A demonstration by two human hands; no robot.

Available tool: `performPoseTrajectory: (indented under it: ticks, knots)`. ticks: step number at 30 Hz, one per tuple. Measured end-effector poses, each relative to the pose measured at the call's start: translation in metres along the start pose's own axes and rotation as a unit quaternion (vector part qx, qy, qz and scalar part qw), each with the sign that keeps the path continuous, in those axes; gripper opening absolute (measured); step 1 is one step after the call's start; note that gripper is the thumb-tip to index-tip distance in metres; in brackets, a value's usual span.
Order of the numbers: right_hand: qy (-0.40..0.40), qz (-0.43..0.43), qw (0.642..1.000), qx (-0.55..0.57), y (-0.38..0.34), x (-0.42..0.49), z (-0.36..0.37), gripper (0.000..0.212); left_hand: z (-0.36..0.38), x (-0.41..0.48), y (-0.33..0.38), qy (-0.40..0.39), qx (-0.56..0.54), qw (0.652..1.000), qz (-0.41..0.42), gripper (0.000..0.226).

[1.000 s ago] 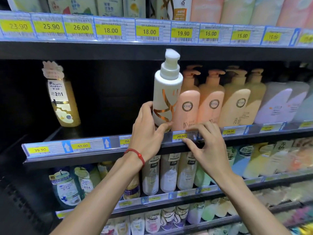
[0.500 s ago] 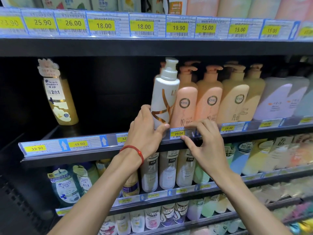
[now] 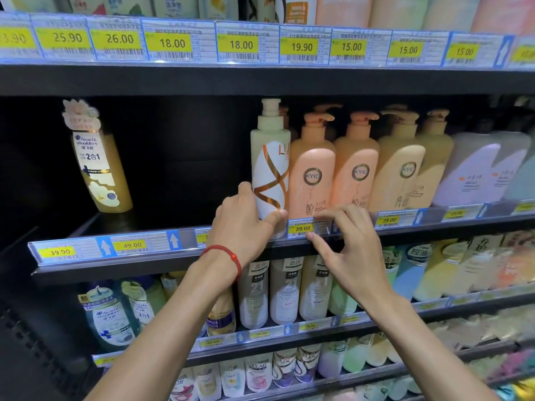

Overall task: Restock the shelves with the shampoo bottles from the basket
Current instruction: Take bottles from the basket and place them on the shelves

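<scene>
Left hand (image 3: 246,221) grips the white bottle (image 3: 270,169) low; it stands upright at the shelf (image 3: 159,224) front, touching the pink bottle (image 3: 312,175). Right hand (image 3: 353,250) pinches the price rail (image 3: 130,246). Seat the base flat, face the label forward, and release slowly: the tall bottle may tip.

The left hand (image 3: 242,224) grips the base of a white pump bottle (image 3: 269,157) standing upright at the near edge of the shelf (image 3: 115,269), touching a pink bottle (image 3: 312,180) on its right. The right hand (image 3: 354,251) pinches the price strip (image 3: 139,246) by the 29.00 tag (image 3: 302,228).
</scene>
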State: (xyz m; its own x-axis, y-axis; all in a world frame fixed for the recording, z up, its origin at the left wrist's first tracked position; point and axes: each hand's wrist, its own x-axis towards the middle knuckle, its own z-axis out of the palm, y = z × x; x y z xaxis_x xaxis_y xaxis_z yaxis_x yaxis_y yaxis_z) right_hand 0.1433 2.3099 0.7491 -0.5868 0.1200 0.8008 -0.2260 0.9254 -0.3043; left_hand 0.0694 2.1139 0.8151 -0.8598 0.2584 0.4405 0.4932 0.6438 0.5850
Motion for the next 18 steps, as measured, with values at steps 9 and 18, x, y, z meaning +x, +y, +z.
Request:
performPoseTrajectory:
  ticks: [9, 18]
  knots:
    - [-0.047, -0.050, 0.998, -0.010, 0.005, -0.002, -0.011, 0.042, 0.001, -0.020, 0.006, 0.019, 0.161, 0.987, -0.001, 0.075]
    - [-0.116, -0.086, 0.988, -0.057, 0.005, -0.013, -0.040, 0.054, 0.011, -0.092, 0.019, 0.089, 0.265, 0.957, 0.076, 0.064]
